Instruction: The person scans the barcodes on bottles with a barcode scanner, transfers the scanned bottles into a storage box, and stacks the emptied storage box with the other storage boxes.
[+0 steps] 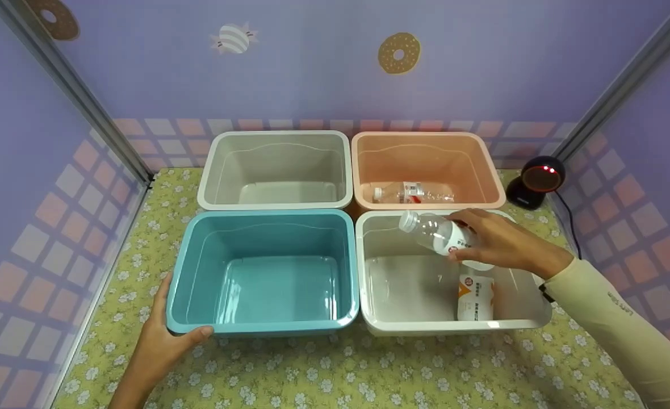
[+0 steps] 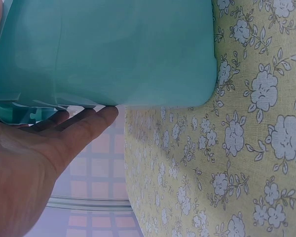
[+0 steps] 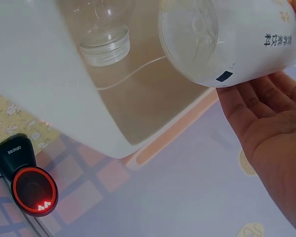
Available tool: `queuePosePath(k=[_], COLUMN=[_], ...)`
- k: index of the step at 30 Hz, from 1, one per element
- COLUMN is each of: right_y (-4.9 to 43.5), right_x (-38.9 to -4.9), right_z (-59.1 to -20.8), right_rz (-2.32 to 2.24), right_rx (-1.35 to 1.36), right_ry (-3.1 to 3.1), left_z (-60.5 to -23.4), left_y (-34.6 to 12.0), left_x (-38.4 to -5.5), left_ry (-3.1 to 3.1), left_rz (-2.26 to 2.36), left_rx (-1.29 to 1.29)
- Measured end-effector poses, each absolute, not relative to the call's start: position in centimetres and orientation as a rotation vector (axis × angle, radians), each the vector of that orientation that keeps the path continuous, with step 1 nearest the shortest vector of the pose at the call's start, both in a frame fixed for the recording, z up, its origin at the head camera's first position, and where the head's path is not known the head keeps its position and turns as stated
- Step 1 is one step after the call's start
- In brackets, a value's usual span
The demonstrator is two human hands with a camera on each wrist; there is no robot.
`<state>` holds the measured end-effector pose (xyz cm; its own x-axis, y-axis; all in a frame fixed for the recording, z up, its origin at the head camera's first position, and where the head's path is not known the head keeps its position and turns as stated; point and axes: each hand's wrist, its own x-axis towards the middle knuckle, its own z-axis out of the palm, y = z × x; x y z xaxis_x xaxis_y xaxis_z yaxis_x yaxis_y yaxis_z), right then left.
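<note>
My right hand [image 1: 491, 241] holds a clear plastic bottle [image 1: 426, 230] with a white cap and white label, tilted above the front-right cream bin [image 1: 454, 325]. In the right wrist view, the bottle's round base [image 3: 190, 39] faces the camera. Another bottle [image 1: 476, 298], with a white and orange label, lies in that bin, partly hidden by the held one. My left hand [image 1: 164, 329] grips the near-left corner of the blue bin [image 1: 261, 327]. Its thumb is at the front rim, and its fingers [image 2: 86, 128] lie against the outer side.
Behind stand a light grey bin [image 1: 275, 206] and a peach bin [image 1: 426, 139] with a clear bottle [image 1: 411, 193] lying inside. A black scanner with red lights [image 1: 542, 175] stands at the back right, its cable trailing along the wall. Flowered cloth [image 1: 312, 369] covers the table.
</note>
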<state>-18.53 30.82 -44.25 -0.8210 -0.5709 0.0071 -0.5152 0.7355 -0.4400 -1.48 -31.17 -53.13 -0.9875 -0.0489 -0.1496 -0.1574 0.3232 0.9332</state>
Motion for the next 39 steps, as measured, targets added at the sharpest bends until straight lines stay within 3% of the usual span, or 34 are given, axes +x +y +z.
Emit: queuePosePath(k=[39], right_y=[33.2], right_x=[-18.5], right_z=[-43.3], right_rz=[-0.677], right_rx=[-0.915], right_ry=[3.005], left_z=[-53.2], left_y=[-31.2], left_x=[-1.6], left_ry=[2.485], left_rz=[1.752], left_rx=[-0.199])
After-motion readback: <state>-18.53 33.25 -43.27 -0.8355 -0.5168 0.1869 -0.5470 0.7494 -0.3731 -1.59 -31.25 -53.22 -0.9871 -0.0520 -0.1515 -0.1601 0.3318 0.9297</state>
